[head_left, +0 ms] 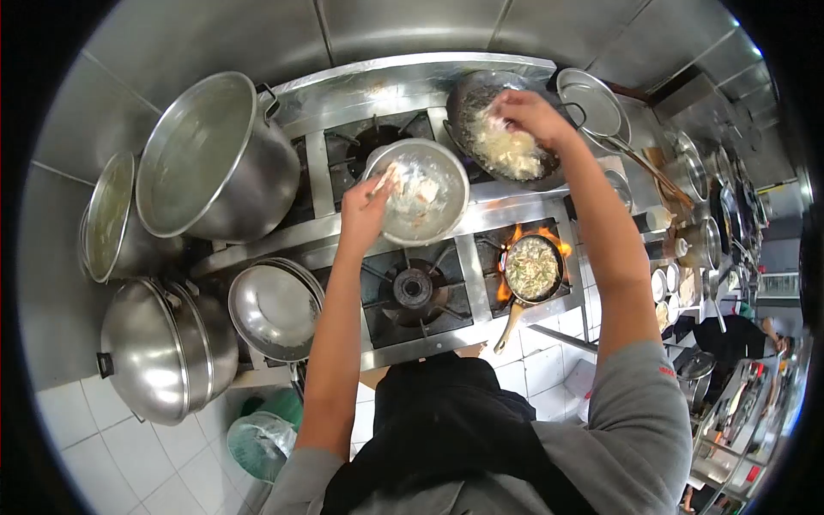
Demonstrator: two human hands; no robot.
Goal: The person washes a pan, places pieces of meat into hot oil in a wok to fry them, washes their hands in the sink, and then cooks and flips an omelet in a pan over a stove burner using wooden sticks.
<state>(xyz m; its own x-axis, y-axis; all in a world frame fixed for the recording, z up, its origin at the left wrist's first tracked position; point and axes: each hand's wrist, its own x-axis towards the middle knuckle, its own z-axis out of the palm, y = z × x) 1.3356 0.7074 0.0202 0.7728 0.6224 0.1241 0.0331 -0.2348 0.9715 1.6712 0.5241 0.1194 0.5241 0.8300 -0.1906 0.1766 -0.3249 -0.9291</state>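
Note:
My left hand [364,206] is at the left side of a metal bowl [457,202] on the stove, its fingers bent inward and coated with white flour. A pale, floury lump shows at the fingertips; whether it is food or only coating I cannot make out. More floured pieces [419,190] lie in the bowl. Over a dark wok [470,99] at the back right, my right hand [534,118] has its fingers curled together, and what they hold is hidden. Pale pieces of food [508,154] fry in bubbling oil below it.
A small frying pan [532,268] of chopped food sits over flames, its wooden handle [510,328] pointing toward me. Large pots [225,163] and stacked pans [275,309] stand left. A strainer [592,101] rests right of the wok. Sauce bottles [657,219] stand further right.

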